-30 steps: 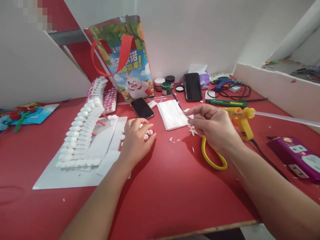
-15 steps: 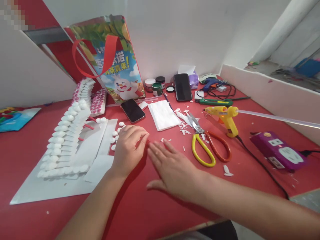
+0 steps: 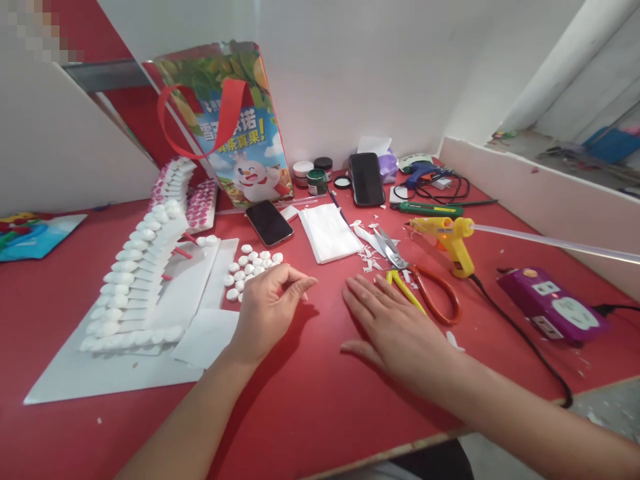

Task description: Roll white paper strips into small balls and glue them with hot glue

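Thumb and fingertips of my left hand (image 3: 270, 303) are pinched together above the red table; whatever is between them, if anything, is hidden. Just beyond that hand lies a cluster of small white rounded pieces (image 3: 249, 268). My right hand (image 3: 397, 323) is palm down with its fingers stretched, close over the table and beside the scissors (image 3: 434, 293). It partly covers their yellow handle. White paper-like scraps (image 3: 369, 257) are scattered around the scissors' blades. A stack of white sheets (image 3: 330, 232) lies beyond both hands.
On the left, a white curved model (image 3: 125, 280) stands on a white board (image 3: 65, 380). A yellow glue gun (image 3: 453, 240) with a long clear stick and a purple power strip (image 3: 555, 303) are at right. Phones (image 3: 270, 222), paint jars (image 3: 317, 181) and a printed bag (image 3: 250, 140) stand behind.
My right hand has slid right, away from my left hand and over the scissors' yellow handle. My left hand has shifted slightly right and nearer, showing more of the white pieces.
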The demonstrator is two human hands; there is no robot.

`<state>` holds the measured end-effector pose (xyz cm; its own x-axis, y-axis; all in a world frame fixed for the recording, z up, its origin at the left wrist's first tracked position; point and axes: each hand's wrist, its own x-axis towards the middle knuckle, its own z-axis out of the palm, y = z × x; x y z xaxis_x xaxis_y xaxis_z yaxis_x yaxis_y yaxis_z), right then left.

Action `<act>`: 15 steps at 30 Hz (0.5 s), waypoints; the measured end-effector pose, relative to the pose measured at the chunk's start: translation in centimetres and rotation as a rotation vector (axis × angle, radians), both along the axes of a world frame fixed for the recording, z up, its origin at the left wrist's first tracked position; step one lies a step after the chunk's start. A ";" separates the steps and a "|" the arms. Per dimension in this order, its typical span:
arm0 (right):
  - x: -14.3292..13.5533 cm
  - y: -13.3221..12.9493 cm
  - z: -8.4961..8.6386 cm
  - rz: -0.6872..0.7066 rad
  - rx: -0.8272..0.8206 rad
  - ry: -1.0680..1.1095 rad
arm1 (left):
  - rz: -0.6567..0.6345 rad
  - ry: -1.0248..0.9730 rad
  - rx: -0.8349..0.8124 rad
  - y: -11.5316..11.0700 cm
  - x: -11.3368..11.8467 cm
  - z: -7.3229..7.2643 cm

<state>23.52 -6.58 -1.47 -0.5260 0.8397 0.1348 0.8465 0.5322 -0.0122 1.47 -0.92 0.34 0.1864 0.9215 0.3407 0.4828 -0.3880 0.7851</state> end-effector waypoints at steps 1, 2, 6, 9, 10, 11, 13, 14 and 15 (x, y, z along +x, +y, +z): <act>0.5 0.2 -0.5 -0.023 0.012 -0.009 | -0.015 -0.013 -0.027 -0.1 0.1 0.1; 1.0 0.5 -0.7 -0.046 0.020 -0.017 | -0.030 -0.025 -0.049 -0.1 0.2 0.1; 1.2 1.7 1.0 -0.068 0.003 -0.034 | -0.040 -0.049 -0.086 -0.2 0.5 0.3; -0.4 3.5 3.7 -0.072 -0.083 -0.022 | -0.021 -0.045 -0.070 -0.5 0.6 0.3; -1.0 4.4 4.5 -0.097 -0.105 -0.006 | -0.031 -0.033 -0.060 -0.6 0.7 0.3; -1.6 5.4 5.0 -0.104 -0.116 0.013 | -0.057 -0.012 -0.047 -0.7 0.9 0.2; -2.5 7.4 5.2 -0.158 -0.115 0.071 | -0.155 0.033 0.002 -1.0 1.3 0.0; -2.7 8.4 4.9 -0.194 -0.125 0.119 | -0.221 0.055 0.021 -1.2 1.6 -0.1; -2.8 9.1 4.5 -0.228 -0.150 0.175 | -0.288 0.051 0.051 -1.3 1.8 -0.3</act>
<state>20.68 2.57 3.04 -0.3023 0.9505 0.0719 0.9218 0.3108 -0.2320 3.26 -2.26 0.07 0.4557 0.8100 0.3691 0.3850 -0.5532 0.7387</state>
